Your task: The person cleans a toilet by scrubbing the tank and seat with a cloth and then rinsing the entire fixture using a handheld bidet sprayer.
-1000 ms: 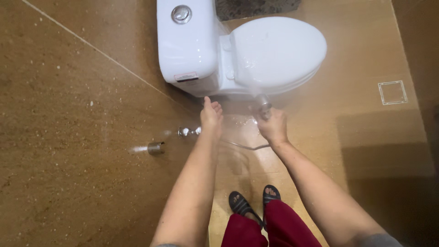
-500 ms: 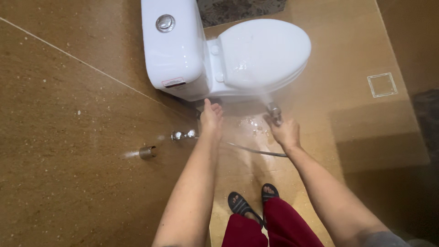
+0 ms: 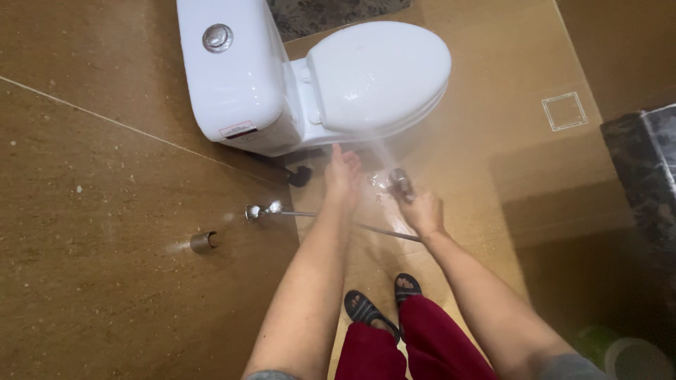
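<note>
Scanning from the left, I note a short metal wall holder and a chrome valve on the brown wall, with a thin hose running right from the valve. My left hand is open, fingers together and stretched flat toward the base of the white toilet, holding nothing. My right hand is closed around the handle of the spray nozzle, which throws a fine jet up at the underside of the closed seat. I judge the nozzle light and rigid but wet, so slippery; the handle below the head is the sound place to grip. The hose looks flexible and will tug. Whether the thumb presses a trigger I cannot tell.
</note>
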